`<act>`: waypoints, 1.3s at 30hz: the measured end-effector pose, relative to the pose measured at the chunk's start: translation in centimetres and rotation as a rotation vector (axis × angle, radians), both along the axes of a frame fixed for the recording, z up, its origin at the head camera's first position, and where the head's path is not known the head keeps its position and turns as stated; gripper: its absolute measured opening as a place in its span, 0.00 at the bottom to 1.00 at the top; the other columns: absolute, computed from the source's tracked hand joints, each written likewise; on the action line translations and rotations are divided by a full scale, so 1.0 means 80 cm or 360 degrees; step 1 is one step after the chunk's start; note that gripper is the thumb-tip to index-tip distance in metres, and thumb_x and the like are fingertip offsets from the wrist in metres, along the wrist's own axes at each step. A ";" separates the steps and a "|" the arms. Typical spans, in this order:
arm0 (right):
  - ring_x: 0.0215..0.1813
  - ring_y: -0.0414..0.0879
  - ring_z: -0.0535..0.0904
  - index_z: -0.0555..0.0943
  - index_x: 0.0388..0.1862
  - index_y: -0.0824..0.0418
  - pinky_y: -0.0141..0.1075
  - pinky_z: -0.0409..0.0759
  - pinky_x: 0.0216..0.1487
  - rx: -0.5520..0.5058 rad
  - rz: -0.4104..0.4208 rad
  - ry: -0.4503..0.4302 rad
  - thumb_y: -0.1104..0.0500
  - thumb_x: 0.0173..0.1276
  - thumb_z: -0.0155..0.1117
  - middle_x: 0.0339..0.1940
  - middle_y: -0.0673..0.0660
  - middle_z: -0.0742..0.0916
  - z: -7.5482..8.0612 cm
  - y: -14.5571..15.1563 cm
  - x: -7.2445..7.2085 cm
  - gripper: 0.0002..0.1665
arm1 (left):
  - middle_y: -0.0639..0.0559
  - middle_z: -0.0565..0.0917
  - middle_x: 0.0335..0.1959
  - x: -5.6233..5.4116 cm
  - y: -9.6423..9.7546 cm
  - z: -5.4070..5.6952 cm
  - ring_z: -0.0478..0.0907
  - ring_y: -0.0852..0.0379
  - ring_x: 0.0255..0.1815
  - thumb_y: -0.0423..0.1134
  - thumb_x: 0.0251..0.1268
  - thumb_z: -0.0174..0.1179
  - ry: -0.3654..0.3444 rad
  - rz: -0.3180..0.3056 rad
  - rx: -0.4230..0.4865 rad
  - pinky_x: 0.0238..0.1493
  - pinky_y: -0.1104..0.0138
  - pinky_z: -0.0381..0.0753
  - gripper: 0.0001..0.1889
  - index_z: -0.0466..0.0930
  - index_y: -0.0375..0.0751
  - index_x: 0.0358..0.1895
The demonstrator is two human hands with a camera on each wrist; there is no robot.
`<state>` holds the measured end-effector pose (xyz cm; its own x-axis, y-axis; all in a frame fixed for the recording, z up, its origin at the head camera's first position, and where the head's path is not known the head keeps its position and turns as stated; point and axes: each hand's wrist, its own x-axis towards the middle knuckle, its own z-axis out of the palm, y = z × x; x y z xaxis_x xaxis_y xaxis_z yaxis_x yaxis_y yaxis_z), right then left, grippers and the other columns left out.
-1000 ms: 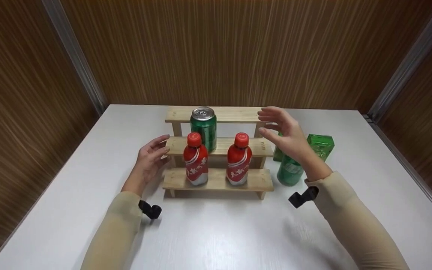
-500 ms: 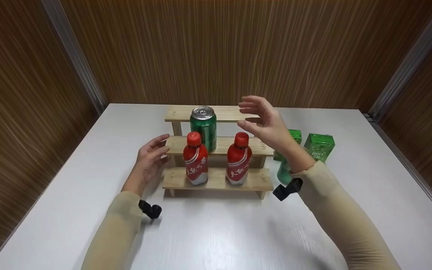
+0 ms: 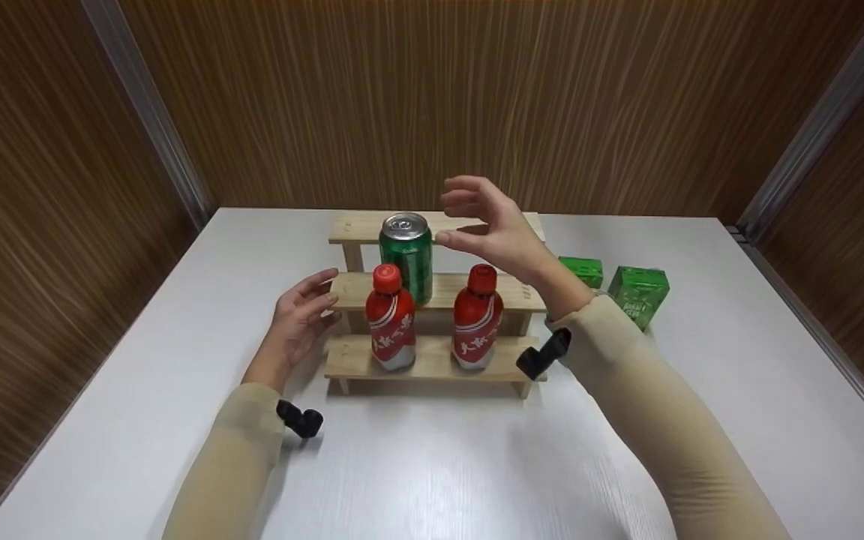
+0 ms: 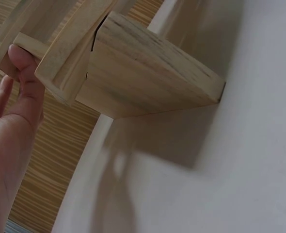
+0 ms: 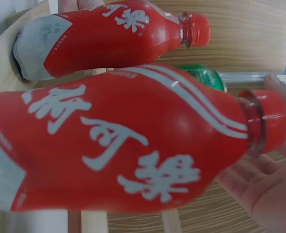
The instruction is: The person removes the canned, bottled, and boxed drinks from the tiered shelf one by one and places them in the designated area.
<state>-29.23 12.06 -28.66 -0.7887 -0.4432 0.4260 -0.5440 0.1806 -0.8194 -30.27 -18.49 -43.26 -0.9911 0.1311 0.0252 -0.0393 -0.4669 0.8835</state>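
Observation:
A three-tier wooden display rack (image 3: 439,366) stands on the white table. My left hand (image 3: 301,315) holds the left end of its middle tier, with the thumb (image 4: 23,57) at the board's edge. A green drink can (image 3: 417,270) with a silver top stands on the middle tier. Two red cola bottles, a left bottle (image 3: 391,322) and a right bottle (image 3: 478,322), stand upright on the lowest tier. My right hand (image 3: 496,229) hovers behind and above the right bottle, fingers gently curved and holding nothing. Its thumb tip shows right at the can's upper right side.
Right of the rack stand two green cartons, one partly covered (image 3: 580,270) by my right arm and one in plain view (image 3: 640,292). Wood-grain panels (image 3: 432,105) close in the back and both sides. A black wrist camera (image 3: 544,354) hangs beside the rack's right end.
My right hand has moved left, from beside the rack's right end to near the can. Its sleeve now covers the green item beside the cartons. My left hand has stayed put.

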 end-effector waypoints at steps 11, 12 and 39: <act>0.61 0.52 0.70 0.63 0.65 0.54 0.46 0.72 0.55 0.0094 0.0064 -0.0275 0.53 0.56 0.71 0.61 0.58 0.72 -0.004 -0.012 -0.018 0.40 | 0.43 0.72 0.54 -0.001 0.003 -0.001 0.74 0.54 0.46 0.26 0.58 0.60 -0.0015 -0.0034 -0.0006 0.36 0.66 0.77 0.26 0.67 0.34 0.61; 0.61 0.52 0.69 0.63 0.65 0.54 0.47 0.72 0.55 0.0110 0.0071 -0.0295 0.53 0.56 0.71 0.61 0.59 0.72 -0.004 -0.014 -0.019 0.40 | 0.43 0.72 0.54 -0.001 0.003 -0.001 0.74 0.54 0.46 0.26 0.58 0.60 -0.0018 -0.0033 -0.0007 0.36 0.66 0.77 0.26 0.67 0.34 0.61; 0.60 0.53 0.70 0.61 0.67 0.63 0.46 0.67 0.59 0.0328 0.0379 -0.0326 0.64 0.58 0.66 0.60 0.61 0.72 0.010 -0.038 -0.019 0.40 | 0.43 0.73 0.52 -0.001 0.001 -0.004 0.75 0.54 0.42 0.25 0.58 0.59 0.0001 -0.0004 0.0024 0.34 0.66 0.77 0.23 0.69 0.34 0.59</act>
<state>-30.77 9.00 -27.83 -0.7130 -0.6842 0.1531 -0.4193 0.2411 -0.8753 -30.37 -18.38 -43.57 -0.9907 0.1331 0.0280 -0.0397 -0.4801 0.8763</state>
